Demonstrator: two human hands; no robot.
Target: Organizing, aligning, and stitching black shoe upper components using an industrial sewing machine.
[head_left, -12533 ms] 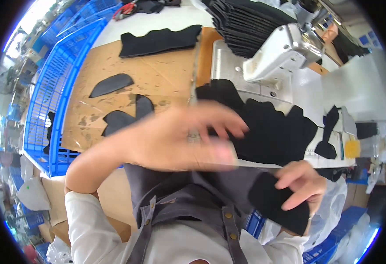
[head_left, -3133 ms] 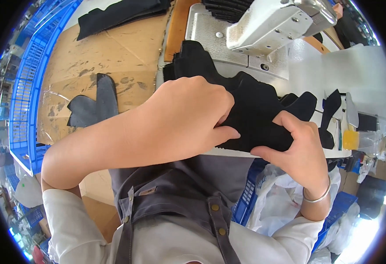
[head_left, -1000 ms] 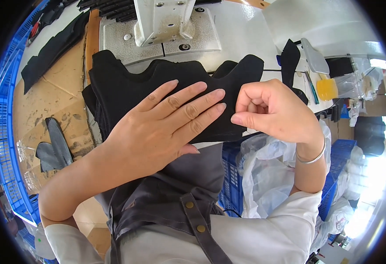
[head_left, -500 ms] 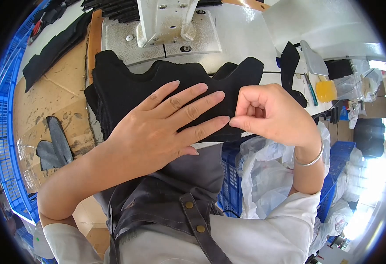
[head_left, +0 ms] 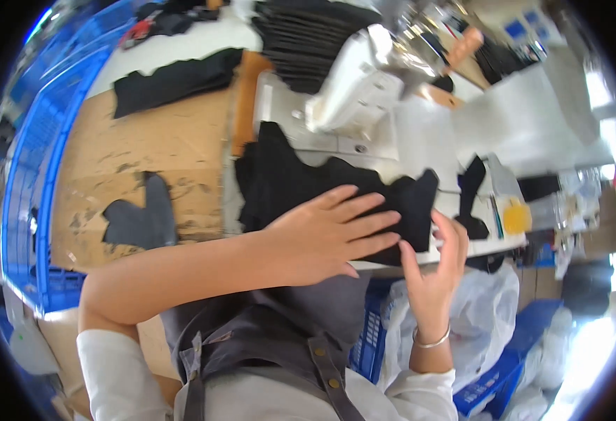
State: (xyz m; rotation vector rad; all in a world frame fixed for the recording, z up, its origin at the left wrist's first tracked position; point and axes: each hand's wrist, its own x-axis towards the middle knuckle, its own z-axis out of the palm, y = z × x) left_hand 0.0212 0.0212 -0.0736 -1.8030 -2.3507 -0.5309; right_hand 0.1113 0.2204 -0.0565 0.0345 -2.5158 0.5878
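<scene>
A stack of black cut fabric pieces [head_left: 308, 179] with wavy upper edges lies on the white table in front of a white sewing machine [head_left: 357, 88]. Across its lower part rests my left hand [head_left: 339, 235], palm down, fingers stretched out and slightly spread. My right hand [head_left: 438, 259], with a bangle on its wrist, is by the stack's right edge. Its thumb and fingers stand apart with nothing seen between them. Whether its fingertips touch the cloth, I cannot tell.
Left of the stack, a dark grey piece [head_left: 143, 214] and a black folded piece [head_left: 171, 81] lie on brown cardboard [head_left: 90, 168]. A blue crate [head_left: 37, 203] borders it. White plastic bags [head_left: 483, 309] hang below the table's front right. A yellow-capped bottle [head_left: 516, 217] lies at right.
My right hand has opened from a pinch and turned more upright. The view has swung, so the table appears shifted and tilted. My left hand remains flat on the stack.
</scene>
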